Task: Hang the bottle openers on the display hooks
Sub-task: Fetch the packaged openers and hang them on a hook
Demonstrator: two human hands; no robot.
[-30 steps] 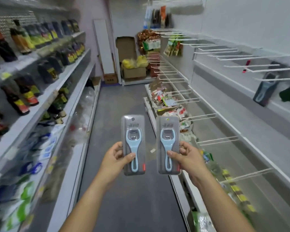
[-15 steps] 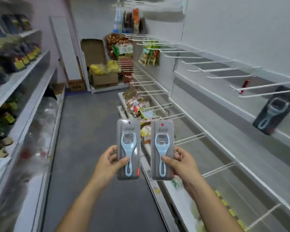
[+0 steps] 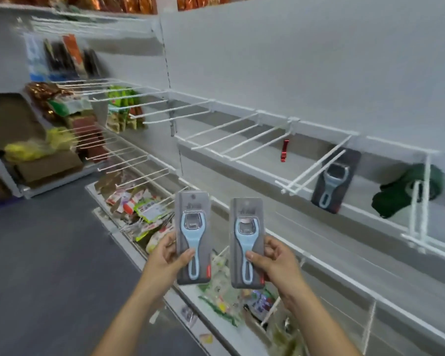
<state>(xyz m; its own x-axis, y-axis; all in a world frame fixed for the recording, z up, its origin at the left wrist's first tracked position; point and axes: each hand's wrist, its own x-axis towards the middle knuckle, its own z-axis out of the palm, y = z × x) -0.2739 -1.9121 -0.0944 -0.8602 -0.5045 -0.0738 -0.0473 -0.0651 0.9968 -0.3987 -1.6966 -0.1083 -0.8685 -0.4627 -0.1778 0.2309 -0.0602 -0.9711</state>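
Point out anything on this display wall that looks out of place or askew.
A dark green cloth-like bundle lies bunched on the shelf ledge beside the hooks, unlike the packaged goods. The hung bottle opener tilts sideways. A small red item sits alone against the back panel.

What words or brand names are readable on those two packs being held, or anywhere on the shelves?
None can be read.
Left pack: light print near the top, too blurred.
Right pack: the same, too blurred.
Hanging pack: no legible text.
Snack packets: print too small and blurred.
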